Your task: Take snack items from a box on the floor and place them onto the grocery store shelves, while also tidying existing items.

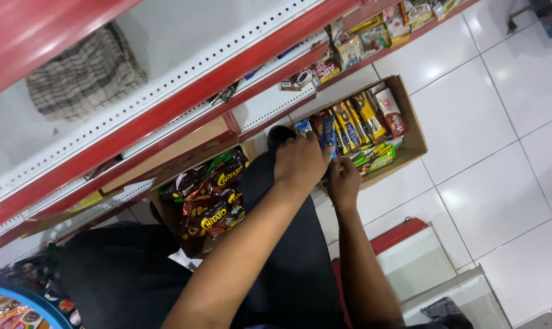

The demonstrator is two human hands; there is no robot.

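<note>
My left hand point(300, 161) reaches over my black-trousered knee point(282, 244) into an open cardboard box point(413, 122) on the floor. Its fingertips close on a slim blue packet point(327, 133) standing among rows of yellow and blue snack packets point(355, 122). My right hand point(346, 181) is just beside it at the box's near edge, fingers curled against green packets point(378, 159). Whether the right hand grips anything is hidden.
A second cardboard box with dark red and yellow snack bags point(212, 201) sits to the left by my leg. Red-edged white shelves point(166, 116) run diagonally above, with a checked cloth point(84, 73) and small packets point(349, 49). A loose red-and-white shelf panel point(410, 250) lies on the white tiles.
</note>
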